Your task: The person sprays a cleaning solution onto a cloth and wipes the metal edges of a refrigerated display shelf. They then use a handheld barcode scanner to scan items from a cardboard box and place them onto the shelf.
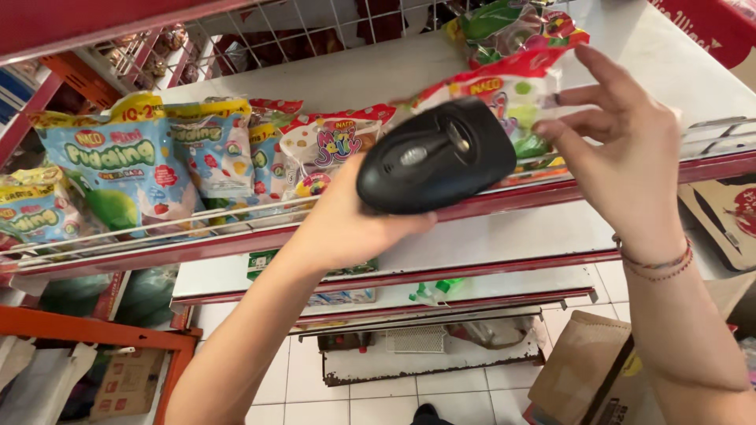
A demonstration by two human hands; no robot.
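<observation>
My left hand grips a black handheld scanner, its rounded head raised in front of a shelf edge. My right hand reaches to the shelf with fingers spread around a red-topped clear bag of colourful jelly cups, tilting it up. The scanner head sits just left of that bag, close to it. Another like bag lies behind it on the white shelf.
Blue and yellow pudding bags and more snack bags line the shelf's left behind a wire front rail. Lower red-edged shelves hold few items. Cardboard boxes stand on the white tiled floor at right.
</observation>
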